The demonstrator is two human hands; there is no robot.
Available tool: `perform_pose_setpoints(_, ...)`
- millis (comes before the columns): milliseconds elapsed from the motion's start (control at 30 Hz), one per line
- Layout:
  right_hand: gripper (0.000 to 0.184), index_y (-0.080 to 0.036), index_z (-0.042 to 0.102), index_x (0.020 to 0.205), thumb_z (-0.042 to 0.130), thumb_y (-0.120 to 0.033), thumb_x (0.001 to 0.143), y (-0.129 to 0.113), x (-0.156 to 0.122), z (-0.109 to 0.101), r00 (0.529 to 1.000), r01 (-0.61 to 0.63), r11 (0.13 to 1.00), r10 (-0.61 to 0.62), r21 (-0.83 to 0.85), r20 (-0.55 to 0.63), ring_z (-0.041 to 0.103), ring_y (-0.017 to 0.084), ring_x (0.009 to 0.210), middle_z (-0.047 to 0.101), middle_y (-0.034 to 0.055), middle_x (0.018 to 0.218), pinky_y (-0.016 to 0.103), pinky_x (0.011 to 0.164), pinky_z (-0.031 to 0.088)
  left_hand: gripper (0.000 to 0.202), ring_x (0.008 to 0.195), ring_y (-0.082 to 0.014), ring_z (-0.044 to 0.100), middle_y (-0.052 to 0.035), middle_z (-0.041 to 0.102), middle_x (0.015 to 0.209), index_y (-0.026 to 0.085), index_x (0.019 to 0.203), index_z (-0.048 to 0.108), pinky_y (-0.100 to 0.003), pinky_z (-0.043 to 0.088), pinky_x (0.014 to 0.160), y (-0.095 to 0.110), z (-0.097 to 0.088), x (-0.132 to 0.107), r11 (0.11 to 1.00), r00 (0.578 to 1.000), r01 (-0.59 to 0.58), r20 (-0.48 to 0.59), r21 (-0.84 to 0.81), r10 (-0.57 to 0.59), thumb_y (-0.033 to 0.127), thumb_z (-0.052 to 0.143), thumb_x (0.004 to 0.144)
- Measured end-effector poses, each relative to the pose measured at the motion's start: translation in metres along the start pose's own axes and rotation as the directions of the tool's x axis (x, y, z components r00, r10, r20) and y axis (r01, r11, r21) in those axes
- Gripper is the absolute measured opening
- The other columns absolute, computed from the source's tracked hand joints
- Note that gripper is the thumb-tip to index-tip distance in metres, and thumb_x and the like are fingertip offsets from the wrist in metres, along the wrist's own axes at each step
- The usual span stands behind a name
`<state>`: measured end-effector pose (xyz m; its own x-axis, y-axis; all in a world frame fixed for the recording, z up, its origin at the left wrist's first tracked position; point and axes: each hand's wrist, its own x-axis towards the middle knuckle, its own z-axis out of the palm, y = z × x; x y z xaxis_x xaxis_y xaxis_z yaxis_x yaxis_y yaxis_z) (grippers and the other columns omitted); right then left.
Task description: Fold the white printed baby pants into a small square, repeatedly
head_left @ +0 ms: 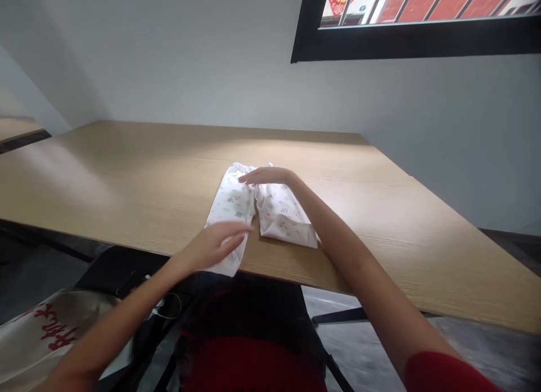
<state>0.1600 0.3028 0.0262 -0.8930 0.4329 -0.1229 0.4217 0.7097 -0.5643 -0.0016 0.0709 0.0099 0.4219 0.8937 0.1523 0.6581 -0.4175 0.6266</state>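
Note:
A small pair of white printed baby trousers [236, 203] lies on the wooden table [127, 177] near its front edge, the two legs pointing towards me. My left hand [217, 242] rests flat on the end of the left trouser leg, fingers stretched out. My right hand [268, 176] lies flat on the waist end at the far side, fingers extended and pressing the cloth down. Neither hand grips anything.
A white bag with red characters [46, 335] sits low at the left beside a dark chair or bag [122, 273]. A grey wall and a black-framed window [406, 42] stand behind the table. Another table edge [17, 130] shows at far left.

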Motion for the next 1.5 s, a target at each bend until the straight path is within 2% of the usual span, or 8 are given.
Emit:
perform_pose_setpoints(167, 0.036, -0.024, 0.056, 0.120, 0.042, -0.021, 0.088, 0.036, -0.040, -0.006, 0.972, -0.182, 0.976, 0.197, 0.120, -0.128, 0.049, 0.021, 0.110, 0.054, 0.0011, 0.121, 0.040, 0.096, 0.038, 0.029, 0.105, -0.0193, 0.052, -0.0058, 0.060, 0.112, 0.017, 0.099, 0.063, -0.028, 0.037, 0.092, -0.038, -0.001, 0.145, 0.984, 0.987, -0.154, 0.051, 0.094, 0.150, 0.023, 0.038, 0.086)
perform_pose_setpoints(300, 0.042, -0.021, 0.049, 0.126, 0.038, -0.016, 0.086, 0.055, -0.049, 0.016, 0.942, -0.123, 0.987, 0.148, 0.099, -0.301, 0.049, 0.021, 0.109, 0.050, 0.0035, 0.125, 0.039, 0.095, 0.039, 0.025, 0.099, -0.0207, 0.054, -0.0071, 0.064, 0.101, 0.015, 0.082, 0.067, -0.028, 0.037, 0.089, -0.052, 0.014, 0.191, 0.978, 0.978, -0.194, 0.093, 0.078, 0.187, 0.023, 0.044, 0.082)
perform_pose_setpoints(533, 0.046, -0.019, 0.053, 0.122, 0.037, -0.009, 0.080, 0.061, -0.050, 0.018, 0.958, -0.085, 0.992, 0.108, 0.097, -0.265, 0.046, 0.020, 0.114, 0.048, 0.0032, 0.127, 0.036, 0.097, 0.039, 0.025, 0.101, -0.0175, 0.055, -0.0022, 0.060, 0.115, 0.021, 0.098, 0.067, -0.026, 0.039, 0.088, -0.036, 0.036, 0.174, 0.945, 0.920, -0.328, 0.221, -0.022, 0.324, 0.024, 0.046, 0.085)
perform_pose_setpoints(800, 0.040, -0.018, 0.060, 0.113, 0.031, -0.020, 0.086, 0.061, -0.047, 0.023, 0.933, -0.089, 0.996, 0.077, -0.016, -0.351, 0.045, 0.020, 0.116, 0.050, 0.0002, 0.125, 0.037, 0.103, 0.031, 0.025, 0.109, -0.0168, 0.049, -0.0010, 0.056, 0.117, 0.024, 0.095, 0.067, -0.026, 0.035, 0.096, 0.039, 0.064, 0.091, 0.778, 0.667, -0.589, 0.412, -0.220, 0.621, 0.041, 0.056, 0.081)
perform_pose_setpoints(967, 0.041, -0.019, 0.061, 0.110, 0.028, -0.022, 0.085, 0.067, -0.043, 0.028, 0.916, -0.062, 0.997, 0.035, -0.055, -0.399, 0.046, 0.020, 0.114, 0.052, 0.0001, 0.123, 0.034, 0.099, 0.035, 0.032, 0.098, -0.0218, 0.049, -0.0073, 0.052, 0.112, 0.021, 0.107, 0.057, -0.035, 0.038, 0.092, 0.049, 0.076, 0.035, 0.801, 0.788, -0.590, 0.285, 0.099, 0.545, 0.033, 0.061, 0.077)
perform_pose_setpoints(1133, 0.043, -0.015, 0.056, 0.115, 0.026, -0.020, 0.085, 0.068, -0.040, 0.034, 0.874, -0.089, 0.967, -0.039, -0.238, -0.485, 0.040, 0.022, 0.119, 0.046, 0.0060, 0.128, 0.038, 0.100, 0.030, 0.055, 0.089, -0.0218, 0.050, -0.0148, 0.040, 0.118, 0.018, 0.126, 0.035, -0.037, 0.044, 0.078, 0.070, 0.112, 0.031, 0.926, 0.979, -0.189, -0.008, 0.326, 0.202, 0.023, 0.060, 0.077)
perform_pose_setpoints(1300, 0.049, -0.012, 0.036, 0.133, 0.036, -0.030, 0.087, 0.063, -0.039, 0.040, 0.704, -0.515, 0.841, 0.304, -0.167, -0.642, 0.033, 0.031, 0.120, 0.040, 0.0168, 0.129, 0.047, 0.097, 0.027, 0.033, 0.083, -0.0244, 0.048, -0.0065, 0.051, 0.093, 0.019, 0.103, 0.050, -0.039, 0.044, 0.070, 0.092, 0.136, 0.040, 0.921, 0.997, -0.029, -0.058, 0.389, 0.056, 0.032, 0.063, 0.076)
perform_pose_setpoints(1500, 0.032, -0.013, 0.050, 0.110, 0.047, -0.018, 0.079, 0.047, -0.031, 0.037, 0.530, -0.573, 0.801, 0.523, 0.172, -0.667, 0.045, 0.030, 0.100, 0.056, 0.0131, 0.094, 0.045, 0.086, 0.034, 0.010, 0.079, -0.0170, 0.048, -0.0027, 0.052, 0.084, 0.019, 0.084, 0.054, -0.030, 0.042, 0.072, 0.078, 0.125, 0.036, 0.960, 0.986, -0.168, 0.049, 0.225, 0.161, 0.017, 0.044, 0.086)
